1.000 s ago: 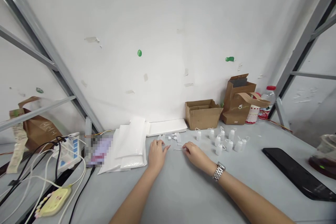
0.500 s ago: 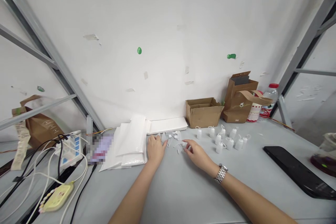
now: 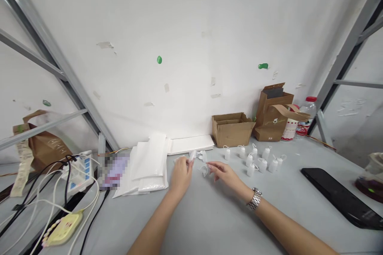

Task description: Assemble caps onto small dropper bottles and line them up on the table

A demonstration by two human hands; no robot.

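Observation:
My left hand (image 3: 181, 175) has its thumb and fingertips closed on a small white plastic piece (image 3: 193, 154), which sticks up above them; its exact kind is too small to tell. Just to the right, the fingers of my right hand (image 3: 224, 174) pinch a small translucent plastic part with a thin curved strap (image 3: 205, 171). Behind and between my hands lies a little group of loose white plastic parts (image 3: 202, 155). Several small white bottles with looped caps (image 3: 262, 165) stand upright to the right of my right hand.
White padded envelopes (image 3: 149, 159) lie stacked left of my left hand. An open cardboard box (image 3: 233, 133) and a brown paper bag (image 3: 272, 119) stand against the wall. A black phone-like slab (image 3: 338, 195) lies at right; a power strip (image 3: 80, 175) with tangled cables is at left.
My left hand has lifted slightly from the tabletop and turned, with the white piece now showing at its fingertips. My right hand has shifted slightly left, bringing the strapped part along.

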